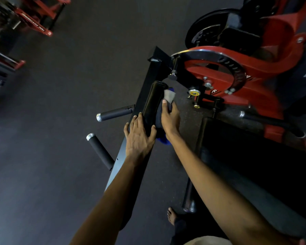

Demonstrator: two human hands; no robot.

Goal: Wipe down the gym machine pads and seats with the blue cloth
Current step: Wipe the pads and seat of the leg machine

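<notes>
Obs.: the roller pad [153, 98], a black cylinder of glossy vinyl, sits just past frame centre and runs from 7 to 1 o'clock alongside the black beam [148, 75]. The left hand [140, 134] clasps the pad's near end, fingers laid fairly straight along its 9 o'clock side and thumb hooked over the 3 o'clock side. The right hand [170, 118] holds the blue cloth [169, 97] bunched against the pad's 3 o'clock flank, thumb on top pointing to 12; the other fingers are hidden behind the cloth. Cloth tails stick out at 12 and at 6 o'clock of that hand; the upper fold looks greyish in this light, the lower tail plainly blue. Handling, judged: the cloth is light, limp and easily bunched, so it is best kept wadded in the palm with the loose ends tucked, or they will drag. The pad looks padded under a slick skin and may turn on its axle; a steadying hold at the end, as the left hand gives, seems the right place. It is fixed to the machine, so weight is no matter. The wide seat pad [237, 144] lies at 4 o'clock of the hands, very dark, and whether it has been wiped cannot be told. Two foam grips [113, 114] stand at 9 o'clock, the red frame [254, 68] at 1 to 2 o'clock.
</notes>
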